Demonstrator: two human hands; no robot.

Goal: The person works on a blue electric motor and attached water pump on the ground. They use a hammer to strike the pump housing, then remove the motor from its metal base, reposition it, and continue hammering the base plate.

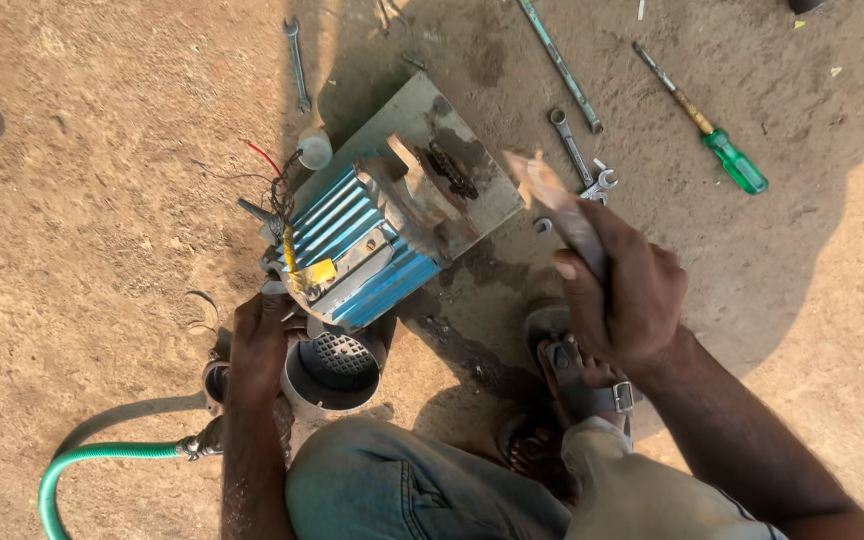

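Note:
A blue finned electric motor (357, 250) lies on bare dirt with its grey base plate (422, 130) turned away from me. My left hand (257, 345) rests against the motor's near end, beside its grey fan cover (337, 375). My right hand (617, 290) is shut on a worn wooden-looking handle (552, 200), blurred, raised just to the right of the base plate. Loose red and dark wires (270, 180) hang out at the motor's left side.
Several spanners (574, 150) lie on the ground behind the motor, another spanner (297, 65) at upper left. A green-handled screwdriver (717, 140) and a long rod (560, 65) lie farther back. A green hose (82, 465) curls at lower left. My sandalled foot (577, 375) sits below my right hand.

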